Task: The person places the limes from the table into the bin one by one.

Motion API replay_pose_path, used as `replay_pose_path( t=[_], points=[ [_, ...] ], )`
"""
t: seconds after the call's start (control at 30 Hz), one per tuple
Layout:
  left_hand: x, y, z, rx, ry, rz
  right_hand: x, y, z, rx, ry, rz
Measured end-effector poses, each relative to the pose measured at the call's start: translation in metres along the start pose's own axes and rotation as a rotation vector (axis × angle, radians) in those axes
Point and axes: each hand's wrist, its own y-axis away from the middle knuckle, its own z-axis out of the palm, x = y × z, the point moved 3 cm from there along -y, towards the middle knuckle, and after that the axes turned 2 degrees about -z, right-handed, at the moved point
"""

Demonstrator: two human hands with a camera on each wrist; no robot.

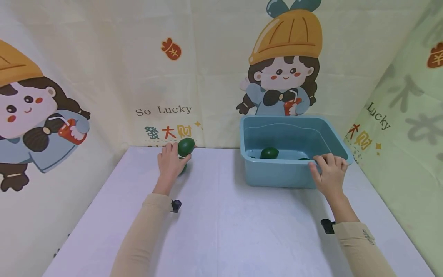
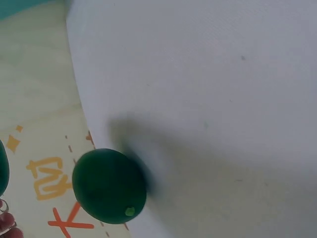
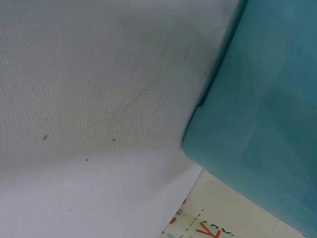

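My left hand [image 1: 169,161] holds a dark green lime [image 1: 186,147] between thumb and fingers, raised over the far left part of the table. Below it a second lime [image 1: 183,168] sits on the table, partly hidden by the hand; the left wrist view shows this lime [image 2: 109,186] with a pale stem spot. My right hand [image 1: 330,175] grips the front rim of a blue plastic bin [image 1: 280,173] near its right corner, fingers over the edge and thumb in front. Inside the bin lies a lime [image 1: 269,153], and bits of others show, mostly hidden by the front wall.
A white table [image 1: 221,231] carries everything. Behind it hangs a cream backdrop [image 1: 214,77] with cartoon figures and lettering, and another patterned cloth [image 1: 408,115] closes off the right side. The bin stands near the table's back edge.
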Motion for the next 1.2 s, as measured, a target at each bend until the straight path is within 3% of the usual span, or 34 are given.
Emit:
replay_pose_path(
  t=[0.57,1.2],
  points=[
    [0.035,-0.005,0.0,0.005,0.056,0.063,-0.001,-0.003,0.0,0.016,-0.003,0.002],
    [0.077,-0.018,-0.004,0.012,0.008,0.155,-0.005,-0.005,0.001,0.088,-0.005,-0.006]
  ],
)
